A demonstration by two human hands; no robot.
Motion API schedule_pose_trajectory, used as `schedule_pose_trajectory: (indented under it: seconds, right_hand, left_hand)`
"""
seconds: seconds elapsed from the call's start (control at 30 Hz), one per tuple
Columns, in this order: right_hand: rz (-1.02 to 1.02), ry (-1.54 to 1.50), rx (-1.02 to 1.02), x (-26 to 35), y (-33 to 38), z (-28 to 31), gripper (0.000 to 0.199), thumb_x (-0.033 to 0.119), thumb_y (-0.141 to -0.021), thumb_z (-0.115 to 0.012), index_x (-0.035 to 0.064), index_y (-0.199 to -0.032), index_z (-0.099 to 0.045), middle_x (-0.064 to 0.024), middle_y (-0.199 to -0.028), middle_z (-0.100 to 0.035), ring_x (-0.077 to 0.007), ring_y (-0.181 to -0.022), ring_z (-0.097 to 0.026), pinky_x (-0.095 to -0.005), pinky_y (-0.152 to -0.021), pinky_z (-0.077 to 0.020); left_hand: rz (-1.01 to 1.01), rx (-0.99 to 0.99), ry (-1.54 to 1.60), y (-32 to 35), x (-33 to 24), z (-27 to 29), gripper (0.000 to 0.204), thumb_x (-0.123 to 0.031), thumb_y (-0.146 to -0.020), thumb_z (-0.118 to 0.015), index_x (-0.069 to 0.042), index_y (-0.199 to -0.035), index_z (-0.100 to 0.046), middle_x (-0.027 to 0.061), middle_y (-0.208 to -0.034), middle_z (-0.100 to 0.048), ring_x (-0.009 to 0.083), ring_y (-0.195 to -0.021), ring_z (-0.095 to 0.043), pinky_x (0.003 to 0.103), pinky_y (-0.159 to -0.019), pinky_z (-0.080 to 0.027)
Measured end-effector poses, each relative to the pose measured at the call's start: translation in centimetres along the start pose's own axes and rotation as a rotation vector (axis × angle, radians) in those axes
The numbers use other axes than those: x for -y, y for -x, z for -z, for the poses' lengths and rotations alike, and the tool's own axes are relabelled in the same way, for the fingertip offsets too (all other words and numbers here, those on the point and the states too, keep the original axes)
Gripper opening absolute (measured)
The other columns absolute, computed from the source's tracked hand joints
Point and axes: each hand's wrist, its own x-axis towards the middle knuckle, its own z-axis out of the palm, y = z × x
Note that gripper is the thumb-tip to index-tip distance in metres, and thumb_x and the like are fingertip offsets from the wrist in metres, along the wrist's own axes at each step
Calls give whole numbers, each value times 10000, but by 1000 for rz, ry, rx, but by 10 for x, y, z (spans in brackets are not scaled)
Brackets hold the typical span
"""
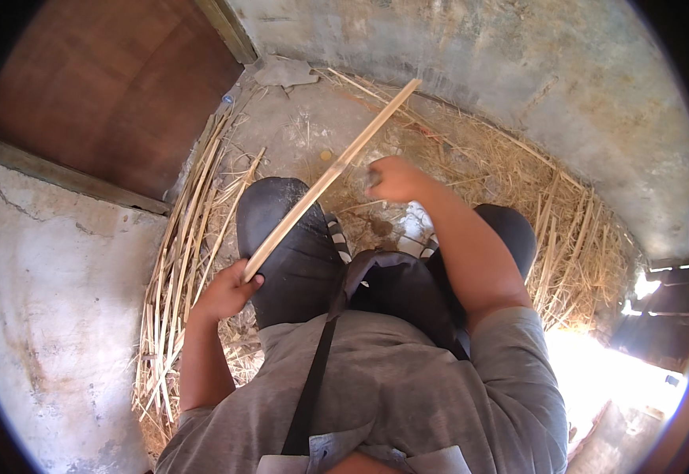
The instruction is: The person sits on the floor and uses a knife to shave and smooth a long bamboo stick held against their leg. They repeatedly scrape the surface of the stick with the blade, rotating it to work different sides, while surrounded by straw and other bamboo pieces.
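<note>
My left hand (230,291) is closed round the lower end of a long pale bamboo strip (333,174). The strip slants up and to the right, passing over my left knee, its far end in the air near the back wall. To the right of the strip's middle is my right hand (398,180), its fingers curled and apart from the strip. Something small and dark shows at those fingers, too blurred to name.
Long split strips (190,229) lie in a bundle along the left wall. Straw and shavings (574,237) cover the floor at right, beside a stained wall (502,55). A brown door panel (115,87) is at upper left. A flat stone (285,73) lies in the far corner.
</note>
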Motion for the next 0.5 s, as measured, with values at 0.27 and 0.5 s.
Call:
schedule_pose_trajectory:
  seconds: [0.27, 0.5]
  right_hand:
    - [-142, -35, -80, -6, 7, 14, 518, 343, -751, -753, 11, -1147, -726, -251, -1148, -710, -422, -1077, -677, -475, -938, -550]
    - [14, 50, 58, 2, 2, 11, 546, 318, -740, -770, 20, -1195, -718, -220, -1118, -723, -390, -1059, -692, -469, -920, -561]
  left_hand:
    - [-6, 54, -17, -6, -7, 1, 212, -222, -996, -689, -34, -987, -591, 51, -778, -576, 158, -736, -519, 360, -685, -452]
    - [-43, -26, -80, -2, 3, -2, 239, -247, -983, -699, -38, -950, -589, 105, -781, -603, 206, -727, -561, 389, -690, -466]
